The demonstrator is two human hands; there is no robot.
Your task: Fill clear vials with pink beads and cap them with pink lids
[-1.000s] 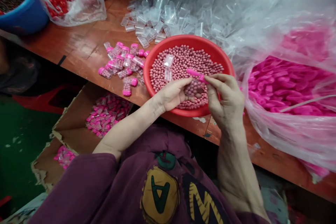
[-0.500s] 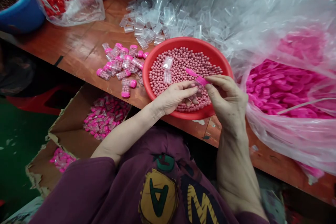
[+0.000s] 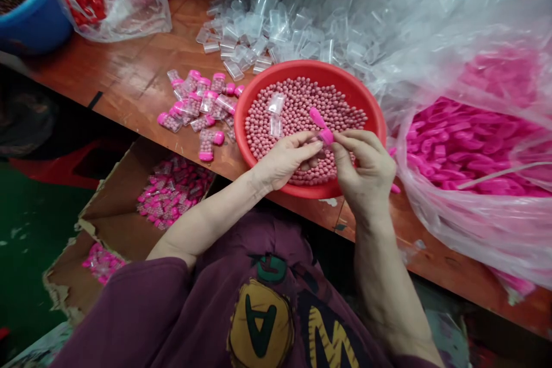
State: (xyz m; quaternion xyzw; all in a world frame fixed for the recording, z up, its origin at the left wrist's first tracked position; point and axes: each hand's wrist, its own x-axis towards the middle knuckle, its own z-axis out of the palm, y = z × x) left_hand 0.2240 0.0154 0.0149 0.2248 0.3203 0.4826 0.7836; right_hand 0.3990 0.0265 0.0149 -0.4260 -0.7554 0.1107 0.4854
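Note:
Over the near side of a red bowl (image 3: 254, 100) full of small pink balls (image 3: 302, 109), my two hands meet. My left hand (image 3: 284, 160) is closed around a small clear vial that is mostly hidden by its fingers. My right hand (image 3: 364, 169) pinches a pink cap (image 3: 321, 125) at the vial's top, its long end pointing up and away. Two empty clear vials (image 3: 274, 112) lie on the balls in the bowl.
Filled pink-capped vials (image 3: 196, 106) lie left of the bowl on the red-brown table (image 3: 138, 77). Clear empty vials (image 3: 259, 29) are heaped behind. A plastic bag of pink caps (image 3: 466, 144) sits at right. A cardboard box (image 3: 125, 207) with filled vials stands below; a blue tub (image 3: 32, 11) is far left.
My right hand has drawn closer to the left one, and the pink cap has tilted from lying sideways to pointing more upright. The bowl and vials lie as before.

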